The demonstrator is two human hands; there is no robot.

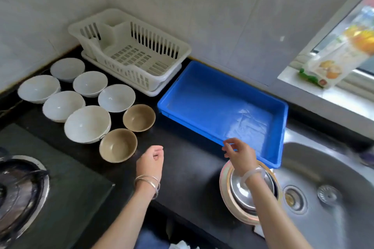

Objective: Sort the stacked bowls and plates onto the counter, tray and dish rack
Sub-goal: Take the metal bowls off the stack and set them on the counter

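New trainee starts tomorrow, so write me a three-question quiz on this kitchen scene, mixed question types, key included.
1. True or false: the dish rack and the blue tray both hold no dishes.
2. How many tan bowls stand on the counter? A one, B two, C four.
3. Fill in: the right hand hovers over metal bowls stacked on a ____ beside the sink.

Key: 1 true; 2 B; 3 plate.
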